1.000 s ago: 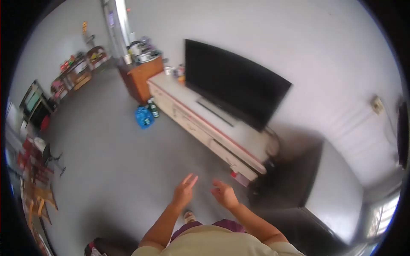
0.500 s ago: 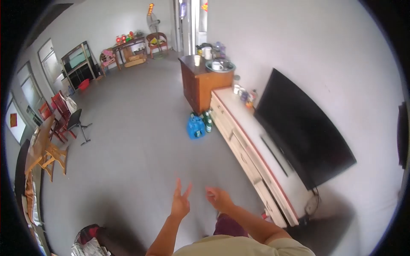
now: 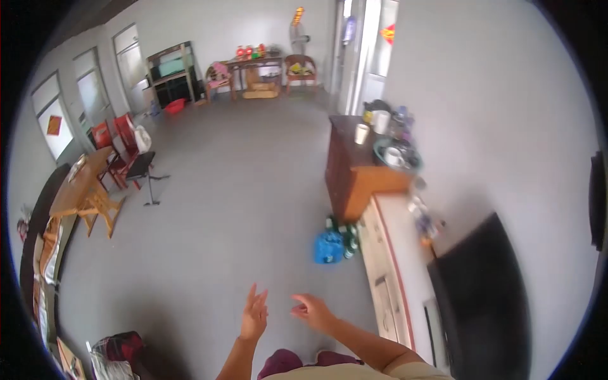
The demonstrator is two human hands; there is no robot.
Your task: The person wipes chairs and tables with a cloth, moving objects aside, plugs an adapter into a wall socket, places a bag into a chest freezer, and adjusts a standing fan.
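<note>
My left hand (image 3: 254,315) is raised over the grey floor (image 3: 209,253), fingers apart and nothing in it. To its right, my right hand (image 3: 312,312) points inward with its fingers bent and a gap between thumb and fingertips; it holds nothing. The hands are apart from each other. Nearest to them, beyond the right hand, a blue plastic bag (image 3: 328,247) sits on the floor beside green bottles (image 3: 349,240). At the right is the long white cabinet (image 3: 386,285) with a black television (image 3: 484,304) on it.
A brown cabinet (image 3: 347,171) with cups and a basin (image 3: 398,155) stands beyond the white one. At the left are a wooden table (image 3: 82,183), red chairs (image 3: 126,136) and a black stool (image 3: 140,164). A dark bag (image 3: 120,351) lies lower left.
The view has swung left, so the television and cabinets now appear farther right and lower. My left hand's spread two-finger pose has loosened; my right hand's fingers have opened from a pinch.
</note>
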